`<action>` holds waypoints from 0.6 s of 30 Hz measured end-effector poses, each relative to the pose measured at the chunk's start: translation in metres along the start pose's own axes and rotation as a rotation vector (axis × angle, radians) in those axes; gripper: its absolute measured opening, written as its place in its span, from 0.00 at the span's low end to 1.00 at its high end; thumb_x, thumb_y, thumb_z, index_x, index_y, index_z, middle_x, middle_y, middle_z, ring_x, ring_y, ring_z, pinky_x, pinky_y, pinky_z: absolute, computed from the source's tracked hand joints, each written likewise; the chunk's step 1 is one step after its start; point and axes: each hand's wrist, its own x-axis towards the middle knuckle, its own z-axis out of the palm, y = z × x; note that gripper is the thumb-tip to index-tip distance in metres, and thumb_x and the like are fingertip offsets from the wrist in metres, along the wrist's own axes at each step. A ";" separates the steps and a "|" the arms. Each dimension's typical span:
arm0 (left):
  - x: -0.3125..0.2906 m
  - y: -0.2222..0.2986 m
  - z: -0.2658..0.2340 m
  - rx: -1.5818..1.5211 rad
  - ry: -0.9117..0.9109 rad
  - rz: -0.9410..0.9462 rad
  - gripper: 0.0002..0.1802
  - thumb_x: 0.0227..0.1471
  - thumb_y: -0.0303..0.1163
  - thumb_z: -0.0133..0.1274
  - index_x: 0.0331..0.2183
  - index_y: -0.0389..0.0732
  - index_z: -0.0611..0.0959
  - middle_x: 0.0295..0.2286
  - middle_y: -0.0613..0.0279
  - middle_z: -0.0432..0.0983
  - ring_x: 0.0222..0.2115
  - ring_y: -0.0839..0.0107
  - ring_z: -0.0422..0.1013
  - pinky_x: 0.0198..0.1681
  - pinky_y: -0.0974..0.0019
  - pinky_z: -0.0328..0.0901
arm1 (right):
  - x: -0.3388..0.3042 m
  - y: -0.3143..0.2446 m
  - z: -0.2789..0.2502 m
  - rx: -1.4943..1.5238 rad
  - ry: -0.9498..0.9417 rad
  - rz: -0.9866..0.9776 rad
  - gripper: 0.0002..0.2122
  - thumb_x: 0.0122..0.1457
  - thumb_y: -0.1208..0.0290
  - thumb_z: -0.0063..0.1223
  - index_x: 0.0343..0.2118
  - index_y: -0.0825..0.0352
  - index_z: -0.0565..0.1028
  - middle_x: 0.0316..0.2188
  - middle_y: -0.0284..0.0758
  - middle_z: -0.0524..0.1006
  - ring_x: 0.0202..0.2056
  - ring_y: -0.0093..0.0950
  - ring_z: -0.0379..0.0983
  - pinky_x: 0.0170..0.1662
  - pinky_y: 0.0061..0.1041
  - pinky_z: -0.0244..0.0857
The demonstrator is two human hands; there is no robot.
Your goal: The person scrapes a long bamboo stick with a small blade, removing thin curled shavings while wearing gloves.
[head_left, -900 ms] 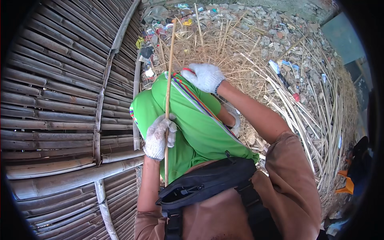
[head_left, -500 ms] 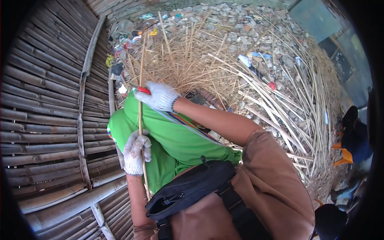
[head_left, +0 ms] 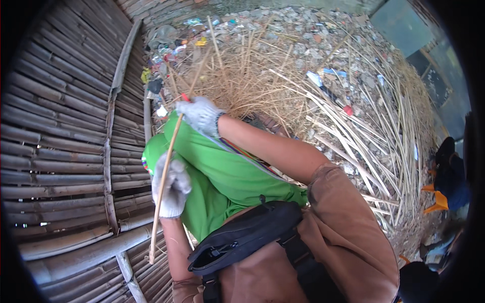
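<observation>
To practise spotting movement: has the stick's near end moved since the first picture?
Yes: the stick's near end has swung left; it now overlaps the bamboo wall in view, but earlier showed beside the black bag.

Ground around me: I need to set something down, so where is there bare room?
Barest looks the brown dirt between the pale stick pile and the orange object at right. Beyond the right hand, it is crowded with straw and littered rubble.

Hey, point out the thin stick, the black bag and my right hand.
Thin stick (head_left: 171,151): head view, middle of its length.
Black bag (head_left: 252,228): head view, its front panel.
Right hand (head_left: 200,115): head view, back of the white glove.
</observation>
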 end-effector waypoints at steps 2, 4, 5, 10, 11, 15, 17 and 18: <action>0.009 -0.008 0.038 0.533 0.106 0.220 0.31 0.67 0.28 0.59 0.66 0.32 0.71 0.46 0.56 0.79 0.38 0.70 0.79 0.40 0.65 0.79 | 0.022 0.025 -0.015 0.166 0.044 0.011 0.18 0.67 0.51 0.61 0.36 0.65 0.81 0.22 0.23 0.73 0.22 0.18 0.65 0.24 0.25 0.57; 0.011 -0.009 0.025 0.772 0.094 0.351 0.27 0.68 0.30 0.58 0.64 0.33 0.75 0.52 0.53 0.77 0.50 0.63 0.77 0.60 0.58 0.73 | 0.023 0.022 -0.006 0.114 0.051 0.003 0.18 0.68 0.51 0.61 0.35 0.64 0.80 0.21 0.23 0.72 0.20 0.18 0.64 0.23 0.24 0.56; 0.015 -0.006 0.017 0.965 0.126 0.513 0.25 0.70 0.31 0.56 0.63 0.32 0.76 0.53 0.52 0.77 0.51 0.61 0.77 0.62 0.56 0.70 | 0.022 0.020 -0.004 0.088 0.064 -0.002 0.17 0.68 0.52 0.61 0.34 0.64 0.80 0.21 0.23 0.72 0.20 0.18 0.64 0.22 0.24 0.55; 0.015 -0.008 0.035 0.535 0.218 0.602 0.28 0.74 0.43 0.49 0.64 0.32 0.73 0.51 0.51 0.78 0.53 0.58 0.76 0.67 0.46 0.65 | 0.000 -0.013 -0.009 -0.221 -0.107 0.049 0.27 0.67 0.42 0.57 0.34 0.69 0.80 0.22 0.36 0.76 0.23 0.29 0.72 0.29 0.34 0.66; 0.022 -0.009 0.031 0.580 0.142 0.698 0.28 0.75 0.43 0.48 0.63 0.31 0.73 0.41 0.54 0.80 0.47 0.60 0.77 0.66 0.42 0.66 | 0.001 -0.016 -0.017 -0.420 -0.137 0.002 0.30 0.67 0.39 0.55 0.34 0.71 0.80 0.22 0.41 0.77 0.24 0.34 0.75 0.32 0.39 0.68; 0.030 -0.013 0.014 0.594 0.056 0.672 0.26 0.76 0.42 0.46 0.62 0.31 0.74 0.31 0.59 0.75 0.40 0.63 0.76 0.65 0.39 0.66 | -0.001 -0.002 -0.034 -0.807 -0.100 -0.269 0.38 0.68 0.31 0.46 0.40 0.74 0.81 0.33 0.57 0.83 0.36 0.51 0.84 0.43 0.50 0.74; 0.026 -0.017 0.005 0.596 0.097 0.663 0.25 0.76 0.42 0.45 0.62 0.32 0.74 0.31 0.58 0.75 0.42 0.63 0.76 0.65 0.39 0.67 | -0.017 -0.002 -0.037 -0.903 -0.114 -0.260 0.38 0.69 0.31 0.43 0.43 0.73 0.81 0.38 0.60 0.83 0.41 0.56 0.83 0.46 0.52 0.74; 0.025 -0.019 0.005 0.596 0.106 0.661 0.26 0.76 0.42 0.46 0.62 0.32 0.74 0.32 0.58 0.76 0.42 0.63 0.76 0.65 0.40 0.67 | -0.026 -0.005 -0.038 -0.949 -0.114 -0.250 0.39 0.69 0.31 0.41 0.45 0.72 0.81 0.41 0.61 0.83 0.44 0.58 0.82 0.48 0.53 0.74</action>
